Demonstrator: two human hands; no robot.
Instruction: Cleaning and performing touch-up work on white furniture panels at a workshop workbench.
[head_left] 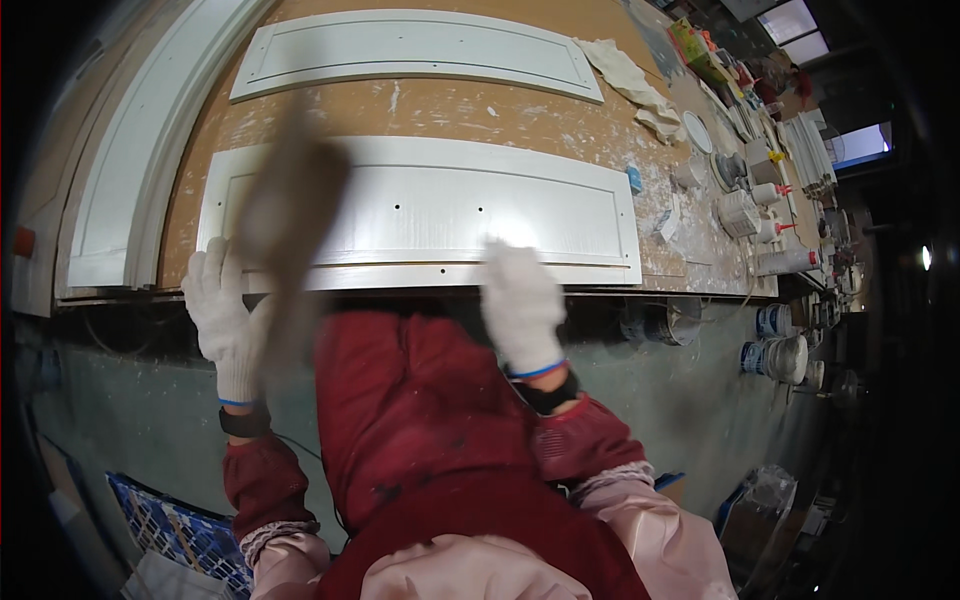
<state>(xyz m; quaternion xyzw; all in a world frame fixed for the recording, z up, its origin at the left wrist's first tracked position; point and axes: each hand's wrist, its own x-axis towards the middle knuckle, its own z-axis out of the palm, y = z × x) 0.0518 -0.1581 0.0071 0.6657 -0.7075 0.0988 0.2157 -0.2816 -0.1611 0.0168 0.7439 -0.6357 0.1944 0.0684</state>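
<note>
left hand (222, 318): white glove, fingers curled over near-left edge of white panel (420, 212), gripping it
blur: brown smear (285, 215) close to camera over panel's left part, can't tell what
white panel: flat on workbench (470, 108), near edge at bench front
right hand (520, 305): gloved, on panel's near edge; grip can't tell
second panel (415, 50): further back
far right: cans, bottles (760, 205)

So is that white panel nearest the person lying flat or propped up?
Flat: the white panel lies face-up on the workbench, both gloved hands at its near edge.

White knit gloves on both hands (222, 310) (521, 305) — blue-edged cuffs, black wristbands, dark red sleeves.
</note>
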